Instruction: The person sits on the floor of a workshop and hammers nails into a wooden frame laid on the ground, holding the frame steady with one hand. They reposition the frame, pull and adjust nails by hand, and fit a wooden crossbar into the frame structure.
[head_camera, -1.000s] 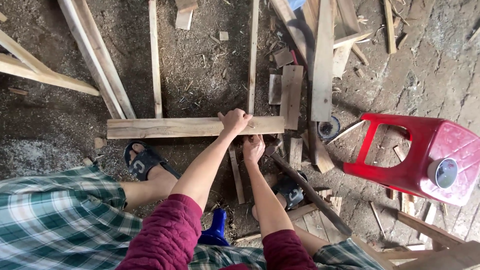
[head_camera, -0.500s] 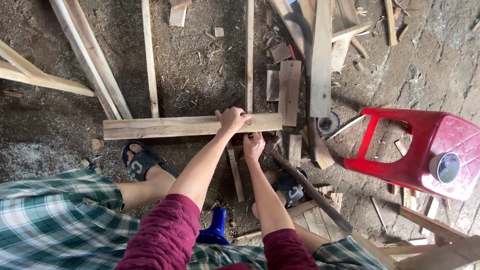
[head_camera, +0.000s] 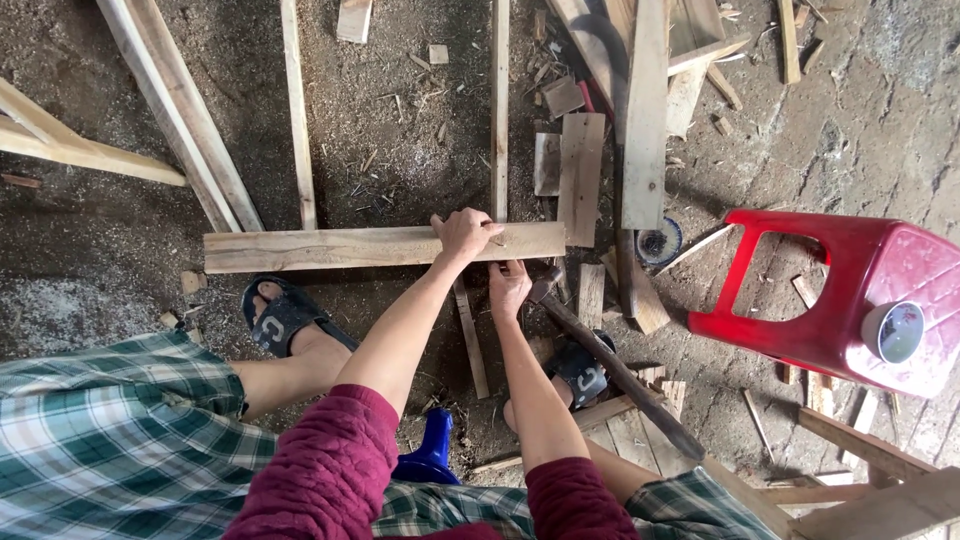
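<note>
At frame centre the left hand (head_camera: 465, 232) presses its fingers flat on the plank (head_camera: 380, 247), pinning it across the slat (head_camera: 499, 110) on the floor. The right hand (head_camera: 508, 288), fingers curled, rests just below beside the hammer (head_camera: 610, 365).

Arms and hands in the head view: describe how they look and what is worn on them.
Both arms wear dark red, textured knit sleeves pushed up to about the elbow, leaving the forearms bare. The left hand and right hand are bare: no gloves, rings or watch visible.
</note>
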